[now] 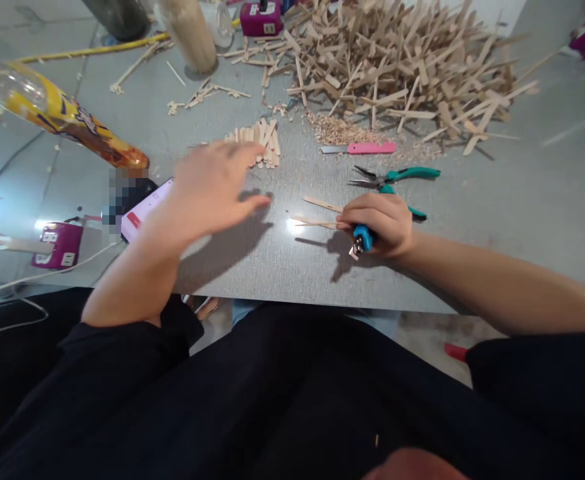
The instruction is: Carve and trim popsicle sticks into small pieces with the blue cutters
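My left hand (207, 190), blurred, hovers with its fingers spread, close to a row of short flat wooden sticks (270, 143). My right hand (382, 223) is closed. Its fingertips pinch a thin wooden stick (317, 223) that points left over the table. From the same fist juts a blue tool with a metal end (362, 238), perhaps a lighter; its kind is not clear. Another flat wooden stick (320, 202) lies just above the held one. Behind my right hand rest needle-nose pliers (415, 173) with green handles, partly covered by the hand. A pink-handled knife (371, 148) lies beyond.
A large heap of wooden sticks (397, 60) fills the back right, with shavings (342, 130) before it. At left are a leaning yellow-labelled bottle (72, 120), a phone (137, 219) and a purple socket block (60, 245). A jar (187, 37) stands behind.
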A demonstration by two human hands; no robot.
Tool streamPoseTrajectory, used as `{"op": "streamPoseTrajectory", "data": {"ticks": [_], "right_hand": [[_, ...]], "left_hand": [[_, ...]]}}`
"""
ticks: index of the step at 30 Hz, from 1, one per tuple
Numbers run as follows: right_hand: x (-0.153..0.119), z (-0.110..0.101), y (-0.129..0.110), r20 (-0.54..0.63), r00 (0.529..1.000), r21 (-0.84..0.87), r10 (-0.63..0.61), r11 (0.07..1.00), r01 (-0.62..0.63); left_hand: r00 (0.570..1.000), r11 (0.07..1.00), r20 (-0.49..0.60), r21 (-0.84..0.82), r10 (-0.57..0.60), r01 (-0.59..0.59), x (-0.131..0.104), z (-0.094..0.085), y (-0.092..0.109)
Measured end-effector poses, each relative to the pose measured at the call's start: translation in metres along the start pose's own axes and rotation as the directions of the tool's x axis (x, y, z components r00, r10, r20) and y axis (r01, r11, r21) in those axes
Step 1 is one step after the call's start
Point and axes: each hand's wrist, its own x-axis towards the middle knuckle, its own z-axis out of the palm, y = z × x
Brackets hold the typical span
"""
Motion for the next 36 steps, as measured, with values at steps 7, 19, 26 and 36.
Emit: {"op": "streamPoseTrajectory", "data": {"ticks": [7, 19, 26, 36], "right_hand": [[-0.004, 0.011, 0.001, 0.001, 0.999, 0.067, -0.044, 0.997, 0.044], [-0.015, 0.009, 0.010, 0.106, 0.994, 0.037, -0.017, 0.999, 0.014], [-0.013, 0.012, 0.010, 0.132, 0.990, 0.034, -0.055, 0.998, 0.051], [-0.014, 0.014, 0.012, 0.141, 0.989, 0.042, -0.039, 0.999, 0.033]], "left_hand": [[0.817, 0.787, 0.214, 0.477, -0.536, 0.391, -0.075, -0.036, -0.088], [0.681, 0.734, 0.275, 0.260, -0.679, 0.627, -0.134, -0.016, -0.149], [0.767, 0.788, 0.199, 0.248, -0.610, 0.563, -0.141, -0.017, -0.141], [0.810, 0.811, 0.156, 0.283, -0.566, 0.512, -0.126, -0.023, -0.153]]}}
